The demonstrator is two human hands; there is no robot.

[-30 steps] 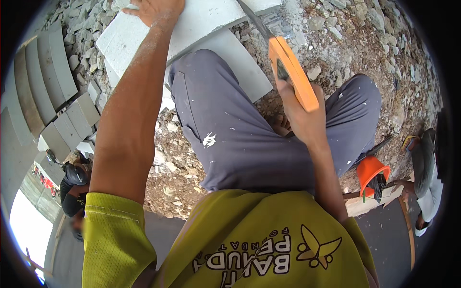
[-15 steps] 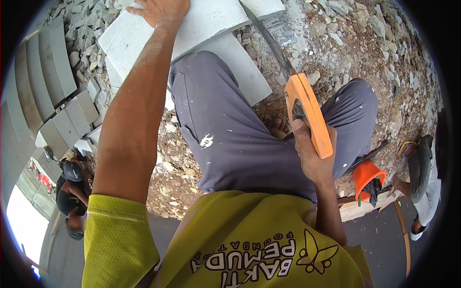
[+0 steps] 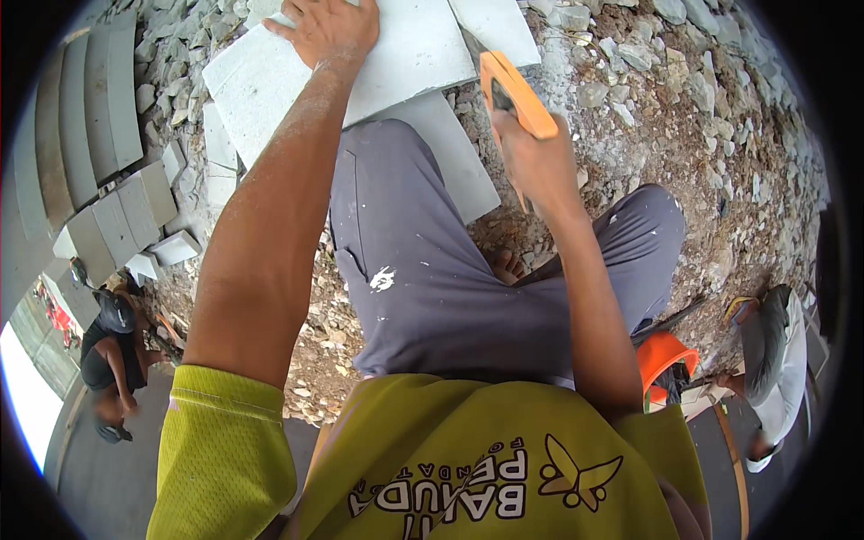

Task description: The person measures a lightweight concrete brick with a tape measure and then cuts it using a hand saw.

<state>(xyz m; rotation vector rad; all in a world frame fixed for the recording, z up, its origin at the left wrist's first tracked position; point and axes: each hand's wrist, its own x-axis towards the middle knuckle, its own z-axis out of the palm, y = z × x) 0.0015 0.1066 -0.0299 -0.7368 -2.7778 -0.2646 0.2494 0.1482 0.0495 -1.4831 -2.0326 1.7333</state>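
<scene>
My left hand (image 3: 331, 31) lies on a white lightweight block (image 3: 409, 58), its fingers spread over the top. My right hand (image 3: 540, 162) is wrapped round the orange handle of a hand saw (image 3: 517, 90). The handle is close to the block's near right edge. Little of the blade shows; it runs into a slanting cut that parts the main block from its right-hand piece (image 3: 499, 29). Another pale block (image 3: 450, 153) lies underneath, beside my left knee.
Grey blocks (image 3: 112, 225) and long slabs (image 3: 81, 117) are stacked at left. Broken stone (image 3: 621, 108) covers the ground. An orange bucket (image 3: 664, 355) stands at right. One person (image 3: 112, 346) crouches at far left; another (image 3: 774, 360) bends over at far right.
My right hand has pushed the saw forward and away, so the handle is now near the block and most of the blade has gone from sight. My left hand stays on the block.
</scene>
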